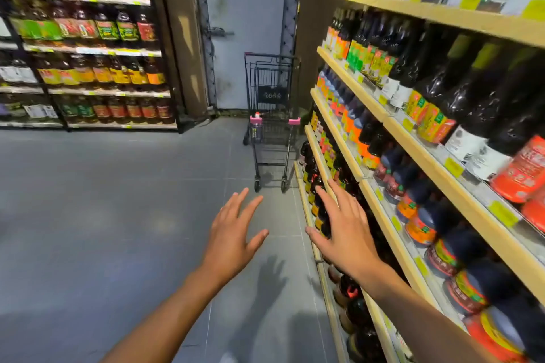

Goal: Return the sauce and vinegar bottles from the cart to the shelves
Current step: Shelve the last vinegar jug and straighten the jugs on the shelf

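Note:
A small black shopping cart [271, 118] with pink handle ends stands ahead of me at the end of the aisle, beside the right-hand shelves. One bottle [257, 127] with a white and red cap stands inside it at the left. My left hand [233, 233] is stretched forward, fingers spread, holding nothing. My right hand [342, 230] is also spread and empty, hovering close to the lower edge of the wooden shelves [371, 197], which are packed with dark sauce and vinegar bottles [413, 191]. Both hands are well short of the cart.
Grey tiled floor [103, 200] stretches to the left and ahead. A dark rack [88, 50] of large oil bottles lines the far left. A grey metal door [244, 29] closes the aisle behind the cart.

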